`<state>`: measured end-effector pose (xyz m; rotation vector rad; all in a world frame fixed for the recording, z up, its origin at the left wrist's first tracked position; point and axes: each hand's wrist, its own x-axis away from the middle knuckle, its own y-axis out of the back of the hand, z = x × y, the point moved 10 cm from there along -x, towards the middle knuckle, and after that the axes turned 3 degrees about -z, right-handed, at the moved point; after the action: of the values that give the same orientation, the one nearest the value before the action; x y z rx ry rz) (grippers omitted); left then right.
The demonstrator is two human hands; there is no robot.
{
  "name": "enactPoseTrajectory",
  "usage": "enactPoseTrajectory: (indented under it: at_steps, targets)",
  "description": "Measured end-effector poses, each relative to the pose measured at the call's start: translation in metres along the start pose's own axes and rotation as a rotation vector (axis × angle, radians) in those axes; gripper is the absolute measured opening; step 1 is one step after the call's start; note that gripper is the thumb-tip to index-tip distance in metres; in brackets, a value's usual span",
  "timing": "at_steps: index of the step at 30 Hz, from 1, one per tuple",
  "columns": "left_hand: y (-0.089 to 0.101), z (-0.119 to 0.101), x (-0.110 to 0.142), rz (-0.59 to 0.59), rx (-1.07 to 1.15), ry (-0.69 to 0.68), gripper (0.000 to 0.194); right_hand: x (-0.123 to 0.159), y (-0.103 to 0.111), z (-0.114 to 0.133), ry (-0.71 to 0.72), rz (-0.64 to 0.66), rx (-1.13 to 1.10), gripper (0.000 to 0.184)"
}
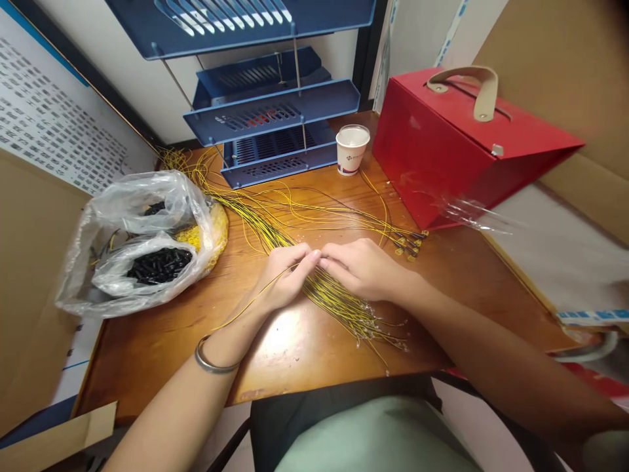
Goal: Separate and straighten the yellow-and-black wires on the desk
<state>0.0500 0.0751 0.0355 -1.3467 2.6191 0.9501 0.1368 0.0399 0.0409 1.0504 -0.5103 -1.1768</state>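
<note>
- Wearing a light green top (378, 436) below the table edge, plus a grey bracelet (212, 367) at the left wrist.
- Pinching the yellow wire (251, 303) between thumb and index of the left hand (285, 278), with its length trailing back over the wrist.
- Pressing thumb and index of the right hand (363, 269) together, tip to tip with the left; can't tell on what, too small and covered.
- Meeting right above the wire bundle (339, 305), laid diagonally on the wooden table (171, 347) and fanning out at the near right end.
- Off to the left: open clear plastic bag (83, 288) with black pieces (160, 265) and yellow pieces (190, 237) inside.
- Just past the right hand: black-sleeved wire ends (417, 235) with yellow tags, grouped near the red box (437, 144).
- Farther back: paper cup (350, 156) between red box and blue tray rack (319, 101).
- Alongside, far left: printed sheet (59, 105), too blurred to read.
</note>
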Motion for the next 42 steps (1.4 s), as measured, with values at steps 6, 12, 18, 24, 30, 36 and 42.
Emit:
enactPoseTrajectory:
  at_steps: [6, 12, 18, 24, 30, 36, 42]
  targets:
    - [0.001, -0.003, 0.002, -0.011, 0.004, -0.013, 0.051, 0.000, 0.004, 0.002, 0.015, -0.038, -0.015, 0.031]
    - [0.010, 0.009, 0.005, -0.114, 0.065, 0.054, 0.053, -0.002, 0.008, 0.006, 0.020, -0.073, -0.036, 0.030]
    - [0.009, 0.025, 0.007, -0.156, 0.239, 0.164, 0.054, -0.002, 0.007, 0.003, -0.004, -0.047, -0.027, 0.030]
    - [0.015, 0.023, 0.001, -0.251, 0.425, 0.181, 0.058, -0.003, 0.011, 0.000, -0.033, -0.055, -0.012, 0.031]
    - [0.034, 0.024, -0.001, -0.390, 0.396, 0.180, 0.058, -0.001, 0.013, -0.004, -0.070, -0.058, -0.025, 0.032]
    - [0.016, 0.007, -0.002, -0.116, 0.001, 0.045, 0.059, 0.002, 0.009, 0.001, -0.040, -0.095, -0.096, 0.030]
    - [0.012, 0.004, 0.002, -0.057, -0.040, 0.046, 0.056, 0.001, 0.006, 0.007, -0.020, -0.091, -0.062, 0.032]
